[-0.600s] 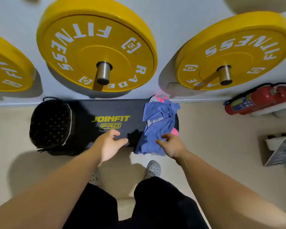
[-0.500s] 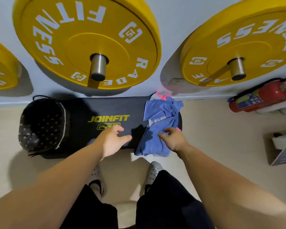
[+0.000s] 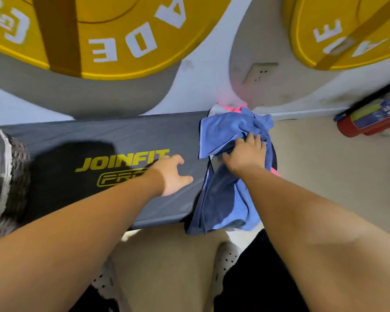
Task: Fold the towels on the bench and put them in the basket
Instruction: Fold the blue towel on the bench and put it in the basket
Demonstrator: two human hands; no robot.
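Right hand (image 3: 245, 154) grips blue towel (image 3: 222, 197) (crumpled); left hand (image 3: 169, 174) relaxed.

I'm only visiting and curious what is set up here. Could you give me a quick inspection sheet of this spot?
Surface: dark padded bench, lettered in yellow.
Job's things: crumpled blue towel hanging over the bench's front edge, pink towel beneath it; dark basket at the left end.
Clutter: nothing seen.
Hands: left hand open over the bench; right hand on the blue towel, grip unclear.
Cables: nothing seen.
Surroundings: yellow weight plates, socket, red fire extinguisher.
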